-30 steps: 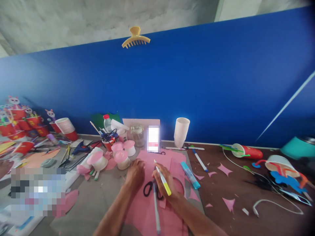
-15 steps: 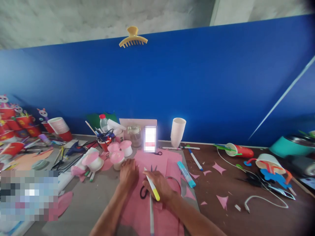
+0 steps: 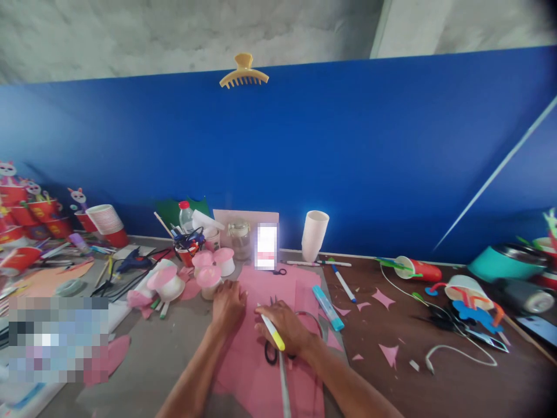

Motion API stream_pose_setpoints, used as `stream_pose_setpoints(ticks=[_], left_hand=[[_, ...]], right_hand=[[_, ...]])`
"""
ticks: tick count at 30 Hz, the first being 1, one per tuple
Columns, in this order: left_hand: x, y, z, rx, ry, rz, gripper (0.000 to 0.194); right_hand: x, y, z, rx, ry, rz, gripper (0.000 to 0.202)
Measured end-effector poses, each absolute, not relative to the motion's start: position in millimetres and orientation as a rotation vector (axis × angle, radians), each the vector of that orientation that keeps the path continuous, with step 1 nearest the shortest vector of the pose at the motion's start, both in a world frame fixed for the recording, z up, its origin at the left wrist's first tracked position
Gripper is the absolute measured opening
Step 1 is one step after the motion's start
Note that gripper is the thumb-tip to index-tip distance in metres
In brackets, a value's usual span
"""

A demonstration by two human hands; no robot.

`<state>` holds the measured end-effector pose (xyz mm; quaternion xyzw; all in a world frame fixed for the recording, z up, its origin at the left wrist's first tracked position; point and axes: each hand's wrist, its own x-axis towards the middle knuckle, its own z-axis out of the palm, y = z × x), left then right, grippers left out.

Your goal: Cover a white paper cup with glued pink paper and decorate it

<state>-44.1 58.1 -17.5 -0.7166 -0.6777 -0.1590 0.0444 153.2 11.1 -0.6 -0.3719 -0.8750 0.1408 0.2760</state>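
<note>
My left hand [image 3: 228, 305] lies on the left edge of the pink paper sheets [image 3: 252, 377], fingers extended and resting down. A white marker with a yellow end [image 3: 274, 331] is held in my right hand [image 3: 285, 325], above the same paper. Beneath that hand lie scissors; one black handle loop [image 3: 270, 352] and the blade tips show, the middle is hidden. A long thin pale strip [image 3: 284, 386] runs from below my right hand towards me. Beside my left fingers stand white cups with pink round tops [image 3: 209, 278].
A bright blurred screen [image 3: 266, 247] stands behind the paper. To its right is a stack of white cups [image 3: 315, 235]. A light-blue marker [image 3: 328, 307], a blue-tipped pen [image 3: 344, 284] and pink scraps [image 3: 389, 354] lie at right. A glue gun [image 3: 133, 262] lies at left.
The scissors and the pale strip have shifted right under my right hand. The hand has moved slightly right with the marker. My left hand stays on the paper; the view has shifted slightly.
</note>
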Motion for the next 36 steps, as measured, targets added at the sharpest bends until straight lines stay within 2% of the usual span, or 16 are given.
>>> stream_pose_setpoints(ticks=[8,15,26,36], left_hand=[[-45.0,58.6,-17.4,-2.206,-2.023,-0.503,0.018],[-48.6,61.5,-19.2,-2.233,-2.027,-0.505,0.028],[-46.9,65.8,-21.3,-2.326,-2.032,-0.493,0.029],[-44.2,68.8,-29.5,-2.487,-1.884,-0.547,0.039]], right_hand=[[156.2,10.1,5.3,-1.06,-2.447,0.379,0.026],[160.0,6.3,13.9,-1.123,-2.557,0.362,0.027],[192.6,-11.7,26.6,-1.33,-2.733,0.265,0.041],[218.5,-34.5,33.3,-1.426,-2.765,0.196,0.036]])
